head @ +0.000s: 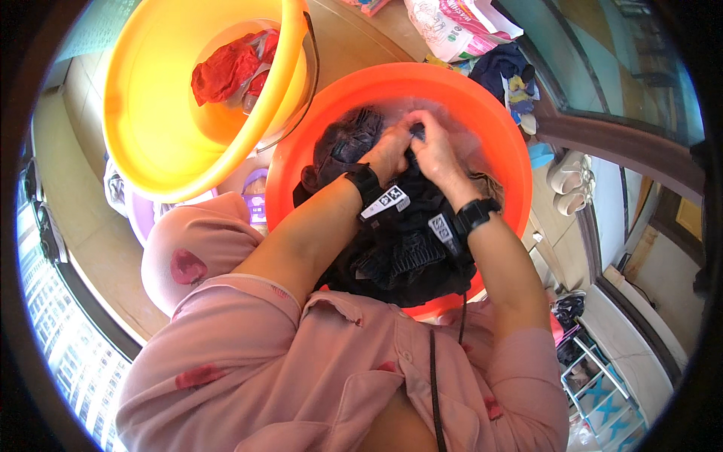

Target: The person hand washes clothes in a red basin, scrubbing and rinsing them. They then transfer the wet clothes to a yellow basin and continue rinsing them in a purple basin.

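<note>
An orange-red plastic basin [398,76] in front of me holds soapy water [457,121] and dark wet clothes [395,248]. My left hand [391,150] and my right hand [434,147] meet over the basin's far part, fingertips close together. A small piece of dark fabric [418,131] is pinched between them. Bunched dark denim-like cloth [350,135] lies left of my left hand, and brown cloth [487,189] shows right of my right wrist. Each wrist wears a black band with a white marker tag.
A yellow bucket [147,107] with red cloth [226,70] in it stands at the upper left. Beyond the basin are a washing-powder bag [457,25] and a dark cloth pile [500,70]. Pale shoes [569,182] and a wire rack [604,390] are at the right.
</note>
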### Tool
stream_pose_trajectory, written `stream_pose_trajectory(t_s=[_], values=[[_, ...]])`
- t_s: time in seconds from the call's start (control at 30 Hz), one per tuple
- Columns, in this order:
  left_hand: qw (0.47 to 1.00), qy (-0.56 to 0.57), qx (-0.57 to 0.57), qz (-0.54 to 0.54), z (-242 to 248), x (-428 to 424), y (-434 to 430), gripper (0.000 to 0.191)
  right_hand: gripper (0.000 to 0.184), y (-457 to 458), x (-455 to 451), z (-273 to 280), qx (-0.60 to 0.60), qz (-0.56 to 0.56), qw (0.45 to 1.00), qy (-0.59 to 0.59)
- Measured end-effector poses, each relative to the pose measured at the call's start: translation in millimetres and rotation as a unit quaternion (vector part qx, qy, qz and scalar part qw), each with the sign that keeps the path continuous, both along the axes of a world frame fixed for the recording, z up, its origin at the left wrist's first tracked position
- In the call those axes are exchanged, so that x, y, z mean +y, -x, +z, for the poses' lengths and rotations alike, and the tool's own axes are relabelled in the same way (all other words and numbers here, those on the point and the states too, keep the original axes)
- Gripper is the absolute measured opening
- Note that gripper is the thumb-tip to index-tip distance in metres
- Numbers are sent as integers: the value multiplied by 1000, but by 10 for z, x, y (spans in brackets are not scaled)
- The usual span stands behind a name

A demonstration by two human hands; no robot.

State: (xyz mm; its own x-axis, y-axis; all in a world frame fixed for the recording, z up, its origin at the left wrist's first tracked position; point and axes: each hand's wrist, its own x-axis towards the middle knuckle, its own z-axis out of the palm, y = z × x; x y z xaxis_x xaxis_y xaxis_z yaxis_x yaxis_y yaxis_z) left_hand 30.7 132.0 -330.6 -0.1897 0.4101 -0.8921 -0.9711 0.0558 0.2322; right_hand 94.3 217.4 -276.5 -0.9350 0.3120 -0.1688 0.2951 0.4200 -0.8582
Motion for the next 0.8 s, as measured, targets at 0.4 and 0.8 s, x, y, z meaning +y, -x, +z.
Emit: stream_pose_trajectory(t_s=[0.4, 0.8], values=[[997, -71, 7, -19, 0, 139, -52, 23, 20, 118, -7, 260, -106, -24, 974, -197], [958, 57, 277, -50, 287, 109, -16, 46, 53, -387, 752, -591, -242, -241, 928, -145]])
